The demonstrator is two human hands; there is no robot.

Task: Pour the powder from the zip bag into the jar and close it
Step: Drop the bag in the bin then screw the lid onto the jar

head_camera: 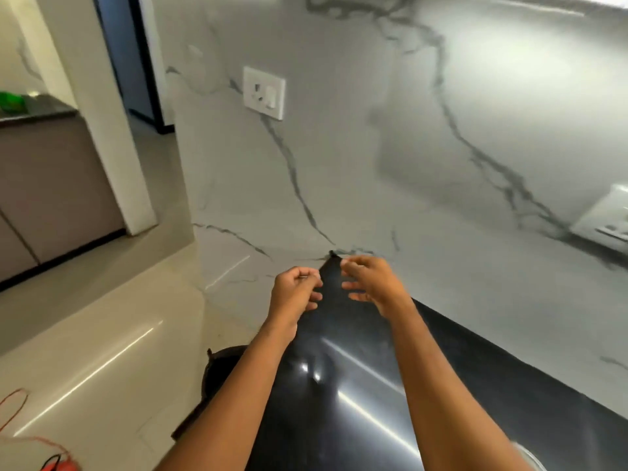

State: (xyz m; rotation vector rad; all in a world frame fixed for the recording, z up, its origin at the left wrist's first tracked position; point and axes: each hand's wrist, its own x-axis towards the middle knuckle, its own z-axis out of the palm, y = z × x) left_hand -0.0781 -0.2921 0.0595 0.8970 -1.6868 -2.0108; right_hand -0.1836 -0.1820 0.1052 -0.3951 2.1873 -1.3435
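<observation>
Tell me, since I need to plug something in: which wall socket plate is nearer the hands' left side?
The white socket plate high on the marble wall, left of centre; the other plate sits at the far right edge.

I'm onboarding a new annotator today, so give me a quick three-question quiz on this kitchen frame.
1. True or false: the left hand grips a zip bag.
2. What does the white wall socket plate sit on: A grey-veined marble wall, B glossy black countertop, C beige floor?
3. Fill in: the right hand hovers with its fingers loosely ____.

Key: 1 false; 2 A; 3 curled.
</observation>
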